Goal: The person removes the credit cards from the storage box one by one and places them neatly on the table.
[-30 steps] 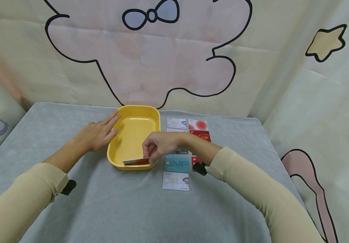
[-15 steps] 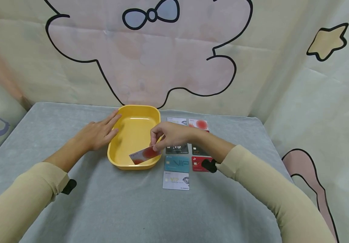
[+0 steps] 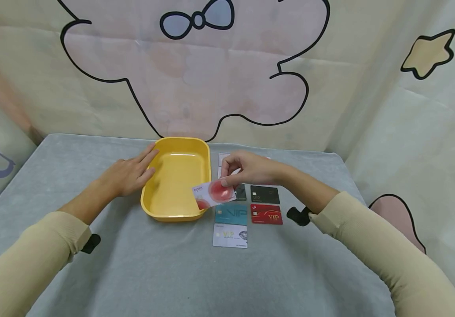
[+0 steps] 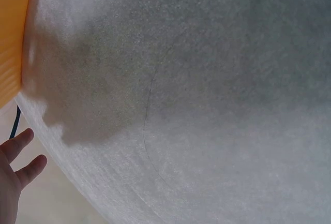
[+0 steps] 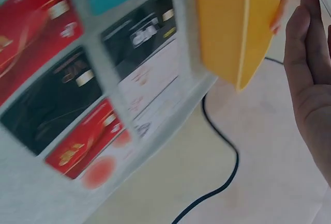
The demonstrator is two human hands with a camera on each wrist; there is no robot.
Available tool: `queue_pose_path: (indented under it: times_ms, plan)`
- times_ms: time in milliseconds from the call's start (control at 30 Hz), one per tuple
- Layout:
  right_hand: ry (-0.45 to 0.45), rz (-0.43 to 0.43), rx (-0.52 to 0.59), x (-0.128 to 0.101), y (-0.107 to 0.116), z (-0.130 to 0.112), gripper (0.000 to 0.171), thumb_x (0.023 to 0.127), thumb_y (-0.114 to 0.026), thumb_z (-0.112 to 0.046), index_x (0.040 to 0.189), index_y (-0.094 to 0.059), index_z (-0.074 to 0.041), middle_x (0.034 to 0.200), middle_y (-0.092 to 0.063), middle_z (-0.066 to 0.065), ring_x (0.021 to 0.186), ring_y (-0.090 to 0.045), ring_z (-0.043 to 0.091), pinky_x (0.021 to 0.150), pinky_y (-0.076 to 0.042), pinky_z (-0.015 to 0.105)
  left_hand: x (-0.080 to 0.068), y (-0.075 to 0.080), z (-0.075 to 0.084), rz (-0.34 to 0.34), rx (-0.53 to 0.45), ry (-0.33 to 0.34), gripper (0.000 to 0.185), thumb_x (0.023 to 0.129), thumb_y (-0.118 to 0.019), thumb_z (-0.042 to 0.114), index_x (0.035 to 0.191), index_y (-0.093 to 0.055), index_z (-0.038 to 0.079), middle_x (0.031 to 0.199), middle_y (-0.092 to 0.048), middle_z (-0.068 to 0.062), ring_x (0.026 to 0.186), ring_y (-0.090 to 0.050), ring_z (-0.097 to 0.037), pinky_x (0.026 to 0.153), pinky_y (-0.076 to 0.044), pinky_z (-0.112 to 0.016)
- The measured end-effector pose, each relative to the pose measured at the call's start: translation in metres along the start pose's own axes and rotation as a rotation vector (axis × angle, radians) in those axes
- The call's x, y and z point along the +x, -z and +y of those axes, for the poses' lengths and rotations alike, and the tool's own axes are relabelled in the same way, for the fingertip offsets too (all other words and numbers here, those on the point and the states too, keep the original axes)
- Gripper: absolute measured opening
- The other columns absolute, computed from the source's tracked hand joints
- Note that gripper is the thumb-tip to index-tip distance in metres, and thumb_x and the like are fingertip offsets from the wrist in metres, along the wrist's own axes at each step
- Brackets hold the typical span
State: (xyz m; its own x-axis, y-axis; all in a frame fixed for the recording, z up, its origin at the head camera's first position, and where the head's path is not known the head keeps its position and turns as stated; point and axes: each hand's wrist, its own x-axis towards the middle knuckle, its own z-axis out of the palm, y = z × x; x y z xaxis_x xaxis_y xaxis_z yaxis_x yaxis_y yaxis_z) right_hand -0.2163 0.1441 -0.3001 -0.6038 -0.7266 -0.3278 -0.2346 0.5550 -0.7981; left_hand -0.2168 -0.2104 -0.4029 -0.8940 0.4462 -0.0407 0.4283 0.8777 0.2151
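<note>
Between thumb and fingers, my right hand (image 3: pixel 253 168) pinches a white card with red circles (image 3: pixel 211 194). The card is tilted, above the gap between the yellow tray (image 3: pixel 172 180) and the laid-out cards. My left hand (image 3: pixel 126 176) rests on the tray's left rim with its fingers extended. Two columns of cards lie right of the tray, among them a teal VIP card (image 3: pixel 230 214), a white VIP card (image 3: pixel 230 237), a black card (image 3: pixel 265 194) and a red VIP card (image 3: pixel 266 214). My right hand covers the farther cards in the head view; the right wrist view shows another red card (image 5: pixel 85 146).
A grey cloth (image 3: pixel 196 277) covers the table. Behind it hangs a printed backdrop (image 3: pixel 196 88). In the right wrist view a dark curved line (image 5: pixel 235 157) shows beyond the table edge. No cards are visible inside the tray.
My right hand has lifted the card from the tray's near right corner and carried it up and to the right, past the rim. My left hand stays on the tray.
</note>
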Motion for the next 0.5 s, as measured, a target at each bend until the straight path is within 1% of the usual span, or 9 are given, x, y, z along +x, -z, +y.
queue_pose_path:
  times_ms: [133, 333, 500]
  plan:
    - [-0.037, 0.017, 0.008, -0.017, 0.005, 0.016, 0.017, 0.092, -0.073, -0.022, 0.096, -0.066, -0.007, 0.099, -0.071, 0.008, 0.088, -0.068, 0.027, 0.082, -0.059, 0.038, 0.001, -0.001, 0.001, -0.002, 0.005, 0.002, 0.062, 0.107, -0.032, 0.038, 0.160, -0.017, 0.008, 0.167, -0.007, -0.011, 0.125, -0.054, -0.043, 0.094, -0.044, -0.062]
    - [-0.098, 0.033, 0.038, -0.043, 0.011, 0.041, 0.019, 0.092, -0.073, -0.022, 0.097, -0.066, -0.005, 0.096, -0.073, 0.008, 0.089, -0.068, 0.026, 0.081, -0.058, 0.038, 0.001, -0.001, 0.002, 0.002, 0.008, 0.011, 0.062, 0.107, -0.034, 0.036, 0.159, -0.018, 0.007, 0.167, -0.009, -0.012, 0.125, -0.055, -0.043, 0.095, -0.043, -0.064]
    - [-0.165, 0.048, 0.070, -0.061, 0.013, 0.059, 0.023, 0.093, -0.071, -0.026, 0.096, -0.065, -0.005, 0.094, -0.073, 0.010, 0.089, -0.067, 0.027, 0.083, -0.057, 0.043, 0.000, 0.000, 0.002, 0.011, 0.014, 0.005, 0.062, 0.107, -0.034, 0.035, 0.159, -0.019, 0.006, 0.166, -0.010, -0.013, 0.124, -0.055, -0.043, 0.094, -0.045, -0.062]
